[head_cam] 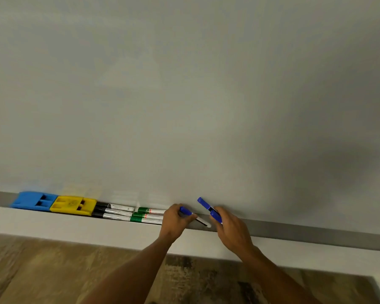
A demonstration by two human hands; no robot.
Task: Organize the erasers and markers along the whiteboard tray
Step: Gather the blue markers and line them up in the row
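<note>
Markers and erasers line the tray (294, 232) under the whiteboard (184, 95). From the left end sit a blue eraser (34, 200), a yellow eraser (74, 205) touching it, then three black markers (113, 212) stacked side by side, then three green markers (148, 215) end to end with them. Just right of the greens, the left hand (176, 220) grips one blue marker (192, 216), its white end resting on the tray lip. The right hand (230, 229), near it, clutches two more blue markers (208, 208), tilted up against the board. Both forearms reach in over a wooden floor (42, 270). The tray's right stretch lies bare.
</note>
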